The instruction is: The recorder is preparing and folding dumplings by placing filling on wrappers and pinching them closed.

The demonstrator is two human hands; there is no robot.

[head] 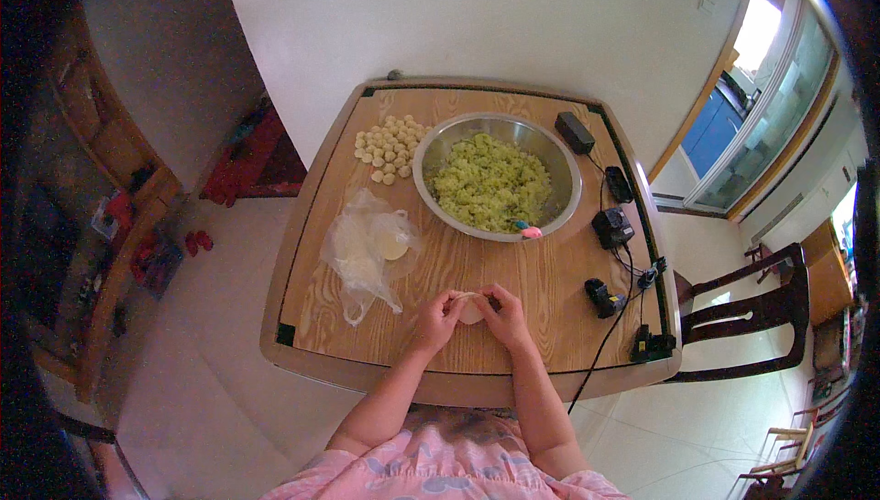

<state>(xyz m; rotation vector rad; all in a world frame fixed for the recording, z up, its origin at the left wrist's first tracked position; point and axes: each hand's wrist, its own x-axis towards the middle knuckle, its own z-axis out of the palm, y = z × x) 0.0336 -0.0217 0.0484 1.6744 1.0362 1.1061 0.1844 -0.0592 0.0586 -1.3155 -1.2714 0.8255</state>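
My left hand (438, 319) and my right hand (505, 316) pinch a thin, pale round dough wrapper (471, 310) from both sides, above the near part of the table. Whether filling lies inside it cannot be made out. Beyond my hands stands a wide stainless steel bowl (430, 208) of chopped yellow-green filling (491, 180). A utensil with a pink handle end (531, 232) rests at its near rim. Left of my hands lies a clear plastic bag (354, 259), with round pale wrappers (393, 245) at its right side.
Many small pale balls (392, 146) sit in a cluster left of the bowl. Black power adapters (612, 227), cables and a black device with a strap (605, 298) line the right side of the wooden table (440, 352). A dark chair (749, 314) stands at the right.
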